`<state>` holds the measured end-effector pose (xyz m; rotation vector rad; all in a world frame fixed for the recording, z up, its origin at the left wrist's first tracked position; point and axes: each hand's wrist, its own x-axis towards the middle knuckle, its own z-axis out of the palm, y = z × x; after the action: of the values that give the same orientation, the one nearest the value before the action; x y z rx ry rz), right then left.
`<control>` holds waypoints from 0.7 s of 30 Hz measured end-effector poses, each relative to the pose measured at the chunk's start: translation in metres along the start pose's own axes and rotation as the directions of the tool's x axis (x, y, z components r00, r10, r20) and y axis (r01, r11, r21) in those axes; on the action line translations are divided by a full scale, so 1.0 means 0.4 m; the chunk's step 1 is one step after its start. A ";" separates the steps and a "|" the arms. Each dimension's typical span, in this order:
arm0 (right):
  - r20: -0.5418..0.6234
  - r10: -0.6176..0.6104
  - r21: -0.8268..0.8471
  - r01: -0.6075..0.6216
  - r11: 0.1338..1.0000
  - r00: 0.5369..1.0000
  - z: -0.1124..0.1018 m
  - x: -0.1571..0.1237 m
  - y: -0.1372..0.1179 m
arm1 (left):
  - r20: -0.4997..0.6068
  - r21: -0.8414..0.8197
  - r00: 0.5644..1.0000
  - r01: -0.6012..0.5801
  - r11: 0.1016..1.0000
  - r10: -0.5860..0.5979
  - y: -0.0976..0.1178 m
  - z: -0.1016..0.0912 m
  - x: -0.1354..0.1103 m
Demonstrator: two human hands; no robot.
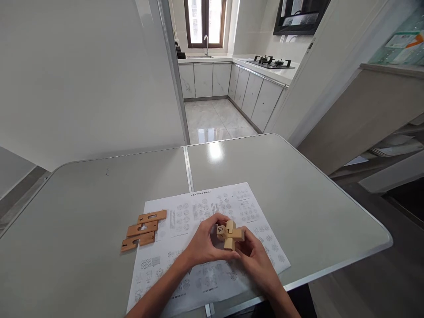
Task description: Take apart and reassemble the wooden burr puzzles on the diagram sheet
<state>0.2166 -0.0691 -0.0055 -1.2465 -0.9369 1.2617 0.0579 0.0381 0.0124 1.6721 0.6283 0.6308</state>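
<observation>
A light wooden interlocking burr puzzle point(231, 235) is between my two hands, just above a printed sheet point(185, 287). Its blocks cross one another, and one end bears a dark mark like a 6. My left hand point(206, 242) curls round its left side, with the thumb along the bottom. From the right, my right hand point(257, 259) grips it, its fingers partly hidden behind the wood. Left of the hands lie three flat brown wooden pieces with cut-outs and dark numerals: an upper piece point(160, 215), a middle piece point(134, 230) and a lower piece point(145, 239).
The grey table point(298, 198) has a seam down its middle and rounded far corners. Small line drawings cover the sheet, which reaches the table's near edge. Beyond stands a kitchen with a stove point(271, 64) and a tap point(206, 44). Shelves point(380, 106) rise at the right.
</observation>
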 end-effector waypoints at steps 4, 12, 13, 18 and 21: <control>-0.006 -0.011 -0.034 0.011 0.999 1.000 0.003 -0.004 0.013 | -0.006 0.009 1.000 0.005 1.000 -0.005 -0.004 0.001 -0.002; -0.038 -0.071 -0.045 0.069 0.997 0.997 0.019 -0.012 0.024 | 0.037 0.125 0.999 -0.006 0.992 0.002 -0.005 0.007 -0.002; -0.046 -0.074 -0.051 0.072 0.996 0.996 0.020 -0.014 0.024 | 0.043 0.133 0.999 -0.008 0.991 0.002 -0.005 0.008 -0.002; -0.110 -0.048 -0.045 0.044 0.998 0.993 0.029 -0.030 0.031 | 0.082 0.127 0.997 -0.012 0.992 0.001 -0.002 0.007 -0.001; -0.170 -0.026 0.037 0.033 0.999 0.985 0.034 -0.036 0.041 | 0.102 0.121 0.995 0.008 0.993 -0.020 0.001 0.003 0.000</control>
<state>0.1988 -0.0831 -0.0179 -1.2825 -0.8007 1.1262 0.0588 0.0373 0.0124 1.7995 0.6133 0.5010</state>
